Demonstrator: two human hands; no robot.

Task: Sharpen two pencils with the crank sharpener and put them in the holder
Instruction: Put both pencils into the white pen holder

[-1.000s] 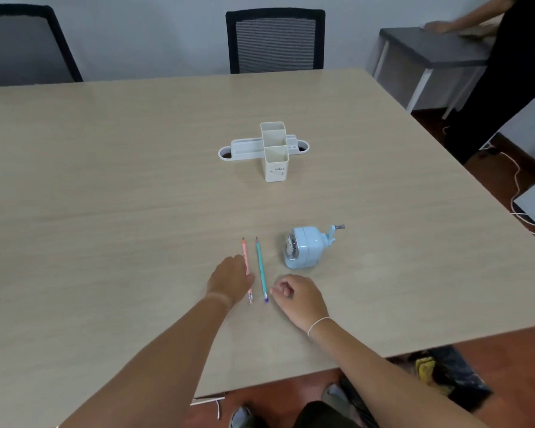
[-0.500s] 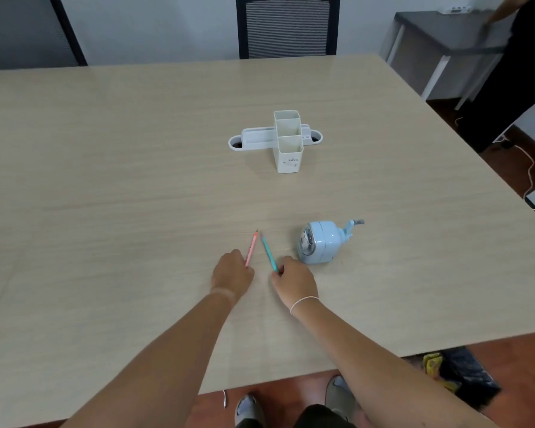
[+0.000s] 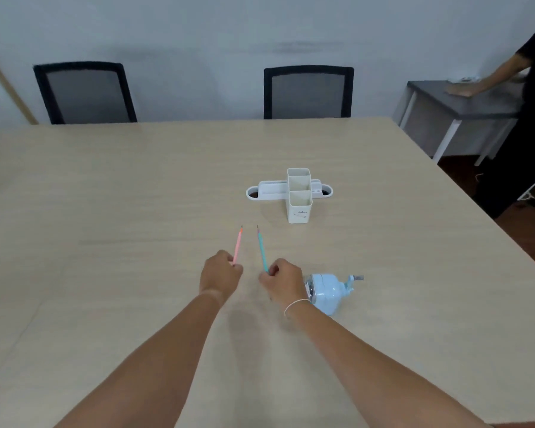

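Note:
My left hand [image 3: 220,273] grips the lower end of a pink pencil [image 3: 238,246], whose tip points away and up above the table. My right hand [image 3: 280,281] grips a teal pencil [image 3: 262,248] the same way, tip forward. Both pencils are lifted off the wooden table [image 3: 105,211]. A light blue crank sharpener [image 3: 329,290] sits on the table just right of my right hand, its crank handle pointing right. The white pencil holder [image 3: 298,196], with two tall square cups and a low tray across, stands farther back, beyond the pencil tips.
Two black mesh chairs [image 3: 308,92] stand at the table's far edge. A person in black [image 3: 525,118] leans on a dark side table [image 3: 457,100] at the right. The table's right edge runs diagonally beside the sharpener.
Both hands have taken the pencils from the table and raised them, tips pointing forward. My head has tilted up, so the chairs and wall show now.

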